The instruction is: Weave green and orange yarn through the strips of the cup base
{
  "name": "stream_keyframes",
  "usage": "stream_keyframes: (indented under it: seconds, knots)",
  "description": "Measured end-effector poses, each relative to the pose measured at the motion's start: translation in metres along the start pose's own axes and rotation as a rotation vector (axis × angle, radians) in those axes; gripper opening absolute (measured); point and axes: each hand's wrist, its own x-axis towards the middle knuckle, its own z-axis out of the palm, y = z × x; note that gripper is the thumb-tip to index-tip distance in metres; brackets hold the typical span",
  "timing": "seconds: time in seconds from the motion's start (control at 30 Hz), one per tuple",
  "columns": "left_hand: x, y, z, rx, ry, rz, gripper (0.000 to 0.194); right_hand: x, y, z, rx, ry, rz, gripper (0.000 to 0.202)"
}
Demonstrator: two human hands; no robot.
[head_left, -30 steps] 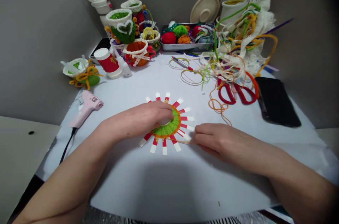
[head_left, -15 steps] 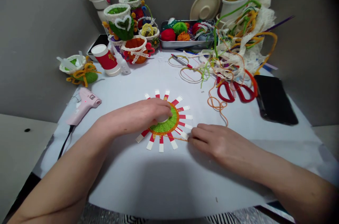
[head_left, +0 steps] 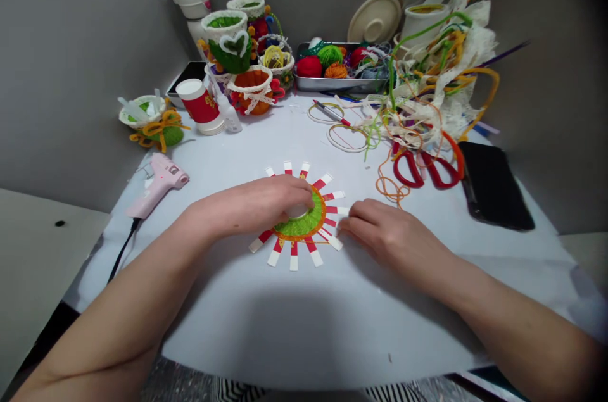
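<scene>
White table (head_left: 266,320) carried, near centre, a flattened paper cup (head_left: 300,219) with splayed red-and-white strips and green yarn weave, pressed flat under left hand (head_left: 266,204); right hand (head_left: 380,234), fingers (head_left: 349,225) pinched closed at the strips' right edge; red scissors (head_left: 422,168) beyond.

left hand (head_left: 266,202): pressing down on woven disc (head_left: 304,225)
right hand (head_left: 384,234): fingers (head_left: 349,228) at disc's strips
table (head_left: 285,326): white

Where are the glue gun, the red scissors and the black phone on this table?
glue gun (head_left: 159,183), head view, pink body.
red scissors (head_left: 424,169), head view, between the handle loops.
black phone (head_left: 494,192), head view, middle of its dark face.
</scene>
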Motion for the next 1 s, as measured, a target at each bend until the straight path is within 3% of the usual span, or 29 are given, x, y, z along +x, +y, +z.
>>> stream_keyframes:
  seconds: [0.17,0.27,0.37,0.57,0.8,1.0]
  knots:
    - [0.000,-0.001,0.001,0.029,-0.012,0.003,0.030,0.019,0.011,0.022,0.216,0.109,0.233,0.016]
    - [-0.001,0.002,0.000,0.071,-0.022,-0.018,0.032,0.023,0.012,0.029,0.275,0.143,0.278,0.012]
    - [-0.002,0.006,0.000,0.125,-0.023,-0.073,0.032,0.023,0.011,0.030,0.301,0.153,0.278,0.011]
    - [-0.001,0.010,0.004,0.224,0.057,-0.199,0.058,0.022,0.012,0.027,0.319,0.131,0.309,0.013]
    - [0.007,0.015,0.007,0.270,0.080,-0.285,0.053,0.022,0.010,0.024,0.331,0.146,0.274,0.014]
    - [0.003,0.002,0.006,0.190,0.073,-0.110,0.054,0.016,0.016,0.014,0.375,0.147,0.109,0.014]
